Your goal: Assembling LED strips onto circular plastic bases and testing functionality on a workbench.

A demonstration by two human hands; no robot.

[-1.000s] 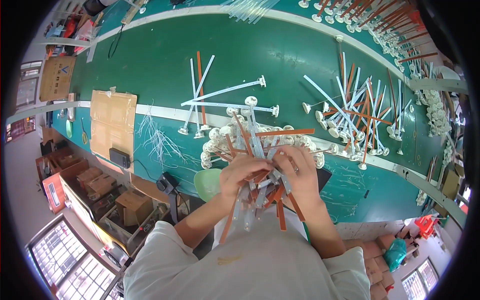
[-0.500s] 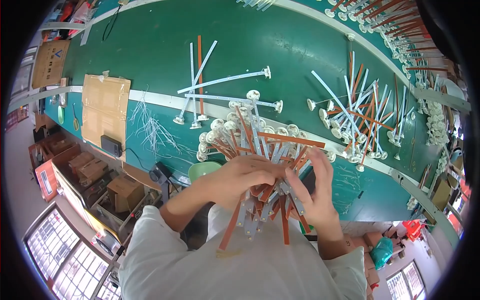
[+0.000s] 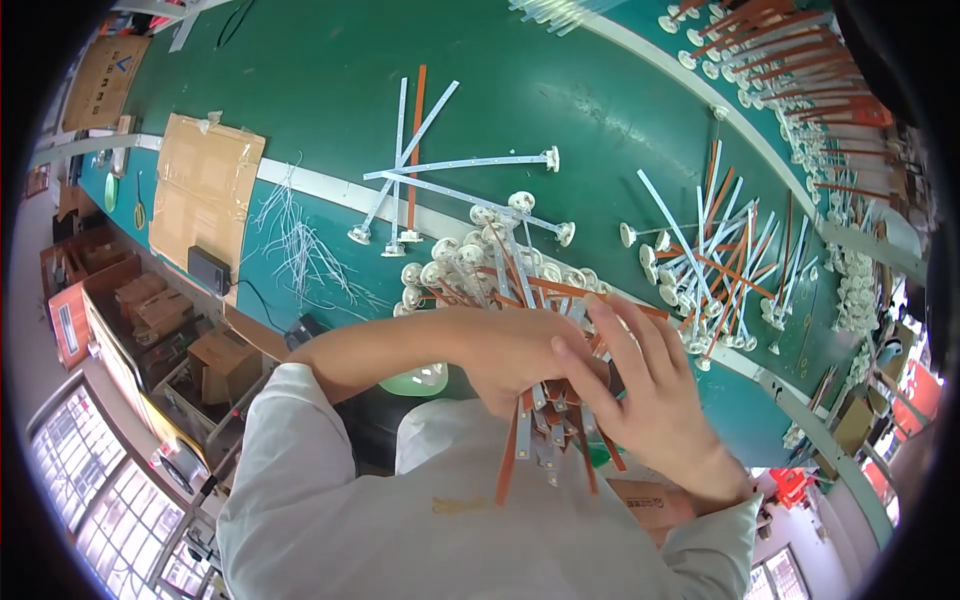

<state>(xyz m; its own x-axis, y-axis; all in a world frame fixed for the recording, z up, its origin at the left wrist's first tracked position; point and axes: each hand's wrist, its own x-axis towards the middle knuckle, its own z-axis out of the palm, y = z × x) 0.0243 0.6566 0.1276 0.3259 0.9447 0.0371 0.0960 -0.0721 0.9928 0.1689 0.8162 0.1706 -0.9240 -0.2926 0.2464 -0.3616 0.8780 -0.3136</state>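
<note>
In front of my chest is a thick bundle of white and orange LED strips (image 3: 545,430). My left hand (image 3: 525,350) is closed round its middle, the fingers partly hidden. At the bundle's right side, my right hand (image 3: 650,395) has its fingers stretched out and its thumb apart, near the left knuckles. Whether it presses on the strips is hard to tell. Strip tails hang below the hands. Beyond them, round white bases (image 3: 470,255) fan out over the bench edge. One orange strip (image 3: 555,287) juts out to the right past the right fingertips.
On the green table (image 3: 320,70) lie several loose strips (image 3: 460,167). A larger strip pile (image 3: 715,265) sits at the right, with rows of strips (image 3: 790,75) beyond. Thin white wires (image 3: 300,250), a cardboard sheet (image 3: 205,190) and a black box (image 3: 209,270) lie left. A green bowl (image 3: 415,382) is below.
Both hands and the bundle have shifted right. My left forearm now reaches further across, and my right fingers have come nearer the left hand. The view has turned slightly.
</note>
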